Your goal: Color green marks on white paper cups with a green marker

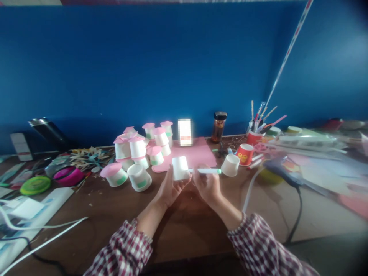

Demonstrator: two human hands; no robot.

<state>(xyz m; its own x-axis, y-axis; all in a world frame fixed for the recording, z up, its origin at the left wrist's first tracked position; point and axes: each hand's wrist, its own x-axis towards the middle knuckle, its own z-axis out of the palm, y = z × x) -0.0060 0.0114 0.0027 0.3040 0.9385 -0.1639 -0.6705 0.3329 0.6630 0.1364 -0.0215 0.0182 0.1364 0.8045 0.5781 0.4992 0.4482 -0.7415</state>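
A plain white paper cup point(180, 168) lies tipped on its side in my left hand point(170, 188), whose fingers wrap round it from below and the left. My right hand point(207, 188) grips a white marker pen point(205, 171) with a green end pointing right; its tip is at the cup's right side. To the left stand several white cups with pink paper tops point(137, 147), some marked with green patches. In front of them is a topless white cup point(139, 176) with a green patch. Another white cup point(230, 165) sits to the right of my hands.
Pink paper sheets point(198, 153) lie behind my hands. Farther right are a red paper cup point(245, 154), a red cup of sticks and tools point(255, 137) and a glue gun point(283, 170) with its cord. A dark-lidded bottle point(219, 127) stands at the back. Tape rolls point(35, 186) and cables occupy the left.
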